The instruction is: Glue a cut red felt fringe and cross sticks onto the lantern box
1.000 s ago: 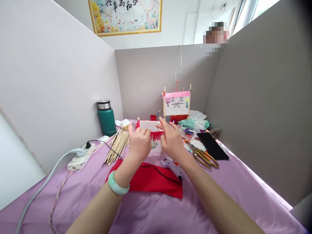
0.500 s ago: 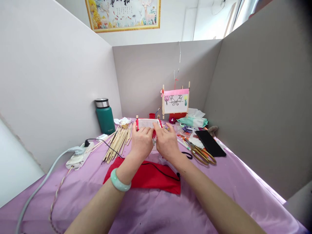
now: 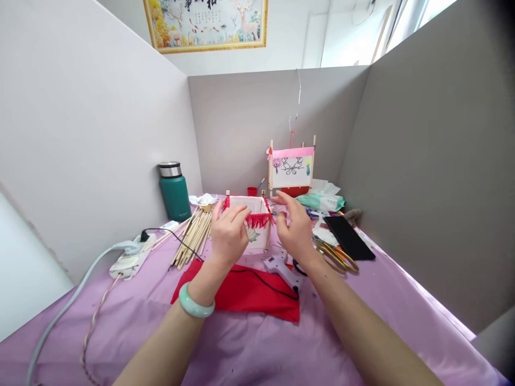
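Note:
A small white paper lantern box [image 3: 246,204] with a red fringe [image 3: 257,221] stands on the table, its wooden frame showing at the corners. My left hand [image 3: 229,234], with a pale green bangle [image 3: 196,300] on the wrist, lies against its near left side, fingers spread over the paper. My right hand [image 3: 295,225] is raised just right of the box, fingers curved, and shows nothing held. Behind them stands a finished lantern panel [image 3: 292,167] with a pink top band and a black line drawing. A white glue gun [image 3: 281,268] lies under my right wrist.
A red cloth [image 3: 241,296] and bundled wooden sticks [image 3: 192,239] lie on the purple tablecloth [image 3: 241,354]. Brass scissors [image 3: 336,257], a black phone [image 3: 349,237], a tissue pack [image 3: 321,202], a green flask [image 3: 174,193] and a power strip [image 3: 131,259] surround them. Walls flank three sides.
Both hands have parted from the box they pressed together half a second ago. My right hand moved right and up, and the glue gun shows again below it.

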